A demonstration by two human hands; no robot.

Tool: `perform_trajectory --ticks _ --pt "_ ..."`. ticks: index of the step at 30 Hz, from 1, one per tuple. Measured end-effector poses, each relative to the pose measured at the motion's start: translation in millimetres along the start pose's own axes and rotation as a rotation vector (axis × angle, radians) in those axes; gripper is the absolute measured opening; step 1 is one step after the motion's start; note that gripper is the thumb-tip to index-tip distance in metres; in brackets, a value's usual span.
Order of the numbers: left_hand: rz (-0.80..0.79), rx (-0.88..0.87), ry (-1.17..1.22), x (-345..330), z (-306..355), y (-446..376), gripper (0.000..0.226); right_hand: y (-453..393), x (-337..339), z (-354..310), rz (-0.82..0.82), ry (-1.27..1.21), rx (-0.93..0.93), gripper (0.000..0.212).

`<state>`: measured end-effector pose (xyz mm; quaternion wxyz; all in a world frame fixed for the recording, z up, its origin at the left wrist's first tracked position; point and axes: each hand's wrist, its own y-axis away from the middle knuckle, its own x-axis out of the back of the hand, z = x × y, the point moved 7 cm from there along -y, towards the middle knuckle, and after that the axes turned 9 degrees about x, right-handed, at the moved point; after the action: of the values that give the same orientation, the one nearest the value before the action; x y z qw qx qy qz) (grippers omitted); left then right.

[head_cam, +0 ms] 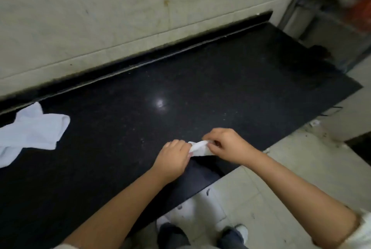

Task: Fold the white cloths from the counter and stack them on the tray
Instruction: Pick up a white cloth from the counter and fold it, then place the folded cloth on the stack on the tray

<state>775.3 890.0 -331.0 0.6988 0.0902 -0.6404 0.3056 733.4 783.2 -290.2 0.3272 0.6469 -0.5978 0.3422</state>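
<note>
Dim, soft-focus view; glare spot on counter.

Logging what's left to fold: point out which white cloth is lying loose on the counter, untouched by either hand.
The crumpled white cloth at the counter's far left, near the wall. The other, the small cloth, is pinched between the left hand and right hand.

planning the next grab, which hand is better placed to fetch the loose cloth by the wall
Left, probably. The loose cloth lies on the counter far to the left, on the left hand's side. The right hand would cross over. Both now pinch the small cloth.
</note>
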Motion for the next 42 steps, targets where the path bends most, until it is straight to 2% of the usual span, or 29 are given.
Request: perform_trajectory --ticks 4,7,10,11,15,21,25,29,31,33,36,42 --pt "-0.08 -0.189 -0.044 -10 100 -65 0.031 79 73 62 0.048 0.019 -0.07 0.024" --pt "-0.088 -0.338 0.042 -19 182 -108 0.031 144 127 105 0.106 0.043 -0.132 0.023" --pt "-0.157 -0.428 0.128 -27 257 -151 0.045 202 181 146 0.233 0.06 -0.201 0.021" --pt "-0.148 -0.456 0.129 -27 282 -166 0.047 222 201 161 0.271 0.084 -0.233 0.021" --pt "-0.005 -0.597 0.133 -16 364 -235 0.029 277 273 212 0.395 0.153 -0.335 0.02" --pt "0.079 -0.666 0.126 -12 446 -355 0.03 311 378 305 0.602 0.191 -0.439 0.018" --pt "0.09 -0.655 0.125 -17 482 -448 0.038 297 450 377 0.641 0.26 -0.443 0.018" --pt "0.08 -0.606 0.142 -19 504 -550 0.071 261 530 441 0.628 0.316 -0.393 0.019" --pt "0.058 -0.551 0.152 -17 507 -600 0.075 238 574 470 0.615 0.333 -0.351 0.02" --pt "0.029 -0.485 0.154 -12 507 -651 0.059 214 614 497 0.605 0.353 -0.329 0.02" --pt "0.001 -0.378 0.304 3 507 -719 0.025 179 669 535 0.597 0.361 -0.302 0.018" --pt "0.097 -0.05 0.499 12 493 -833 0.016 104 763 604 0.606 0.341 -0.208 0.022"
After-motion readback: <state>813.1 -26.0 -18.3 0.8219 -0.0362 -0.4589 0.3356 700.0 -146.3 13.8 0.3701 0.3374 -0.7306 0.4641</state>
